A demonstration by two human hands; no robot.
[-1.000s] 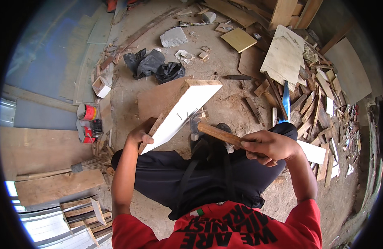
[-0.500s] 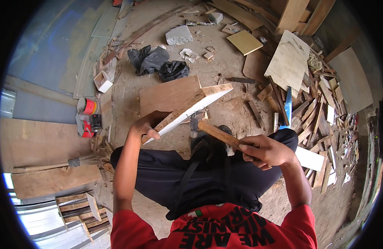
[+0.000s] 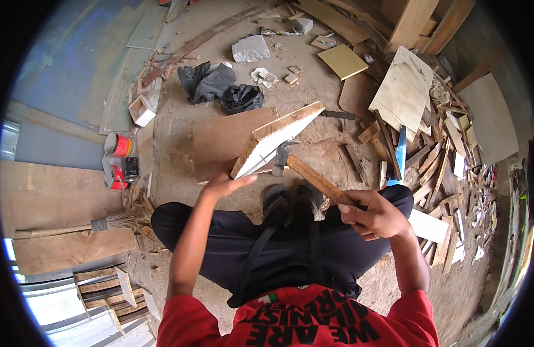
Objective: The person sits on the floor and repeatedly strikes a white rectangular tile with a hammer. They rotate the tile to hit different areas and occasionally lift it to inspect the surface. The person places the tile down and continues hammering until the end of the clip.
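Note:
My right hand (image 3: 374,214) is closed round the wooden handle of a claw hammer (image 3: 318,179). The hammer's metal head lies against or just in front of the white face of a wooden board (image 3: 277,140), next to a thin, dark, nail-like line. Tilted up on edge, this board shows a bare wood rim along its top. At its lower left corner, my left hand (image 3: 225,185) grips it, thumb along the white side and the other fingers mostly hidden. Flat beneath the board lies a brown plywood sheet (image 3: 220,136).
Black plastic bags (image 3: 212,84) and a pale block (image 3: 250,49) lie farther off. On the right are a blue-bladed saw (image 3: 400,151) and a heap of wood scraps (image 3: 437,153). Paint cans (image 3: 121,146) and a broom (image 3: 108,223) are at the left.
The board has turned to a steeper slant, showing more of its white face. My left hand has moved right with its corner, and the hammer head has shifted slightly right and up.

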